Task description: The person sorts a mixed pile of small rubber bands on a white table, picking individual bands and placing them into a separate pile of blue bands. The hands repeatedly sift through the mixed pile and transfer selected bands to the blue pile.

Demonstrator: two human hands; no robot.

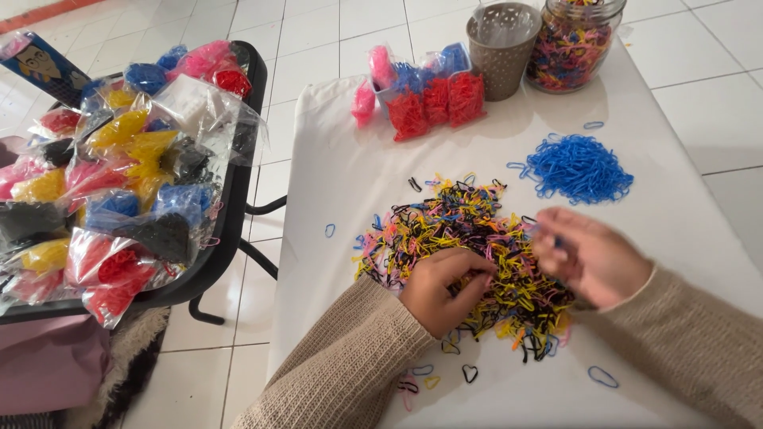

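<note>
Mixed elastic bands (469,238), heaped mid-table, are pressed by the left hand (442,290), fingers curled into the strands. At 3 o'clock of the heap, the right hand (592,258) is blurred; its grip cannot be told. At 1 o'clock, a blue pile (579,167) is seen; at 12 o'clock, bagged bands (429,99), a cup (502,49) and a jar (574,44).

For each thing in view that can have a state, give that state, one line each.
Left hand: resting in mixed band pile.
Right hand: blurred, above the pile's right edge.
Blue band pile: sorted apart.
Glass jar: open, nearly full.
Grey cup: upright.
Bagged bands: sealed.
</note>
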